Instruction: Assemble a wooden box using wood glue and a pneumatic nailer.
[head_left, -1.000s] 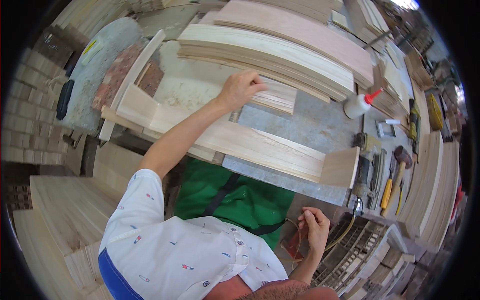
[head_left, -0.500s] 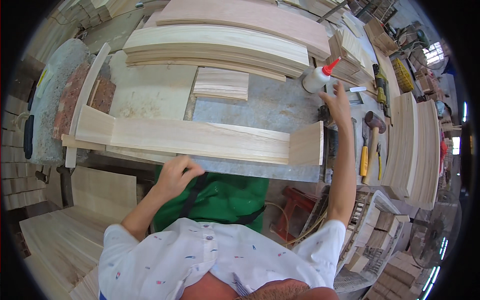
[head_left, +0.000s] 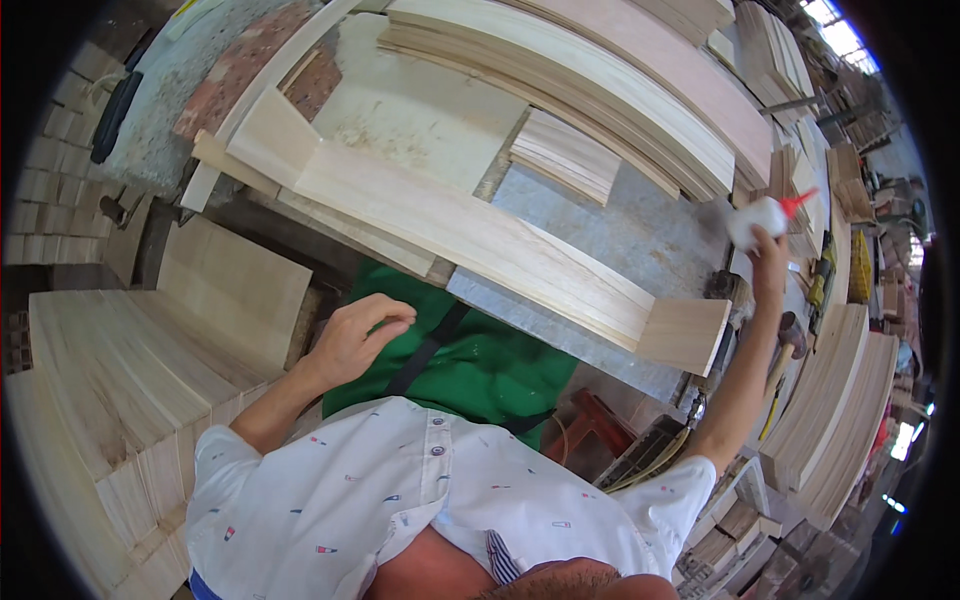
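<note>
- Your right hand (head_left: 768, 262) has closed around the white plastic bottle with a red pointed nozzle (head_left: 755, 226); half a second ago it was only reaching beside it.
- The bottle, upright then, is now tilted and blurred, nozzle rightward, beyond the worktop's right end; so you seem to have it ready to use.
- Your left hand (head_left: 360, 340) is released, fingers loosely bent over the green cloth apron (head_left: 480, 372).
- Neither hand touches the long pale wooden board with upright end pieces (head_left: 480, 242) on the grey worktop (head_left: 655, 228).
</note>
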